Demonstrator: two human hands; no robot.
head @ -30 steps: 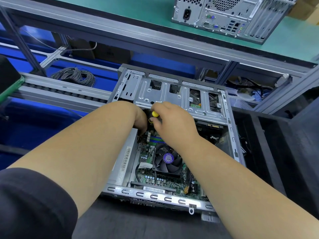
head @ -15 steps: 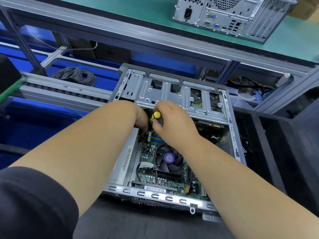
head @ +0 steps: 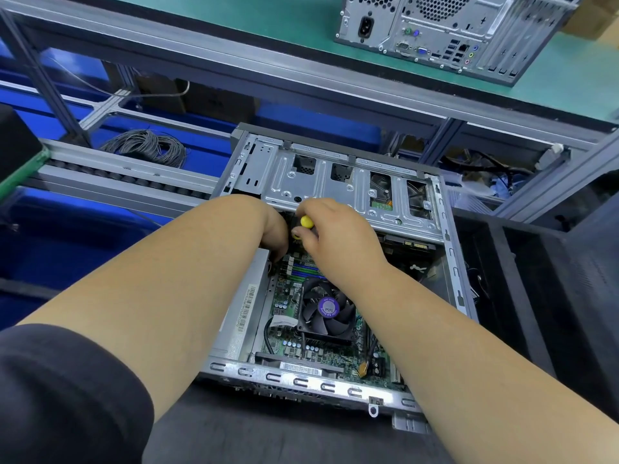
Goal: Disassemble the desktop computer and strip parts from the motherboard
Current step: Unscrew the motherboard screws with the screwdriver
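inside the open desktop case [head: 445,249] on a dark bench, a green motherboard [head: 284,343] lies under a black fan [head: 326,313] whose purple label is too small to read. the right hand [head: 338,229] grips a yellow-handled screwdriver [head: 306,222]; the left hand [head: 273,229] reaches in beside it, its grip hidden.

we see the desktop case [head: 335,182] lying on its side, side panel off, silver drive cage [head: 338,185] still spanning the far end. green motherboard [head: 291,343] seated flat in the chassis, black cpu fan [head: 326,313] with purple hub label mounted on it. yellow-and-black screwdriver handle [head: 305,224] sits at the cage's near edge, tip hidden.
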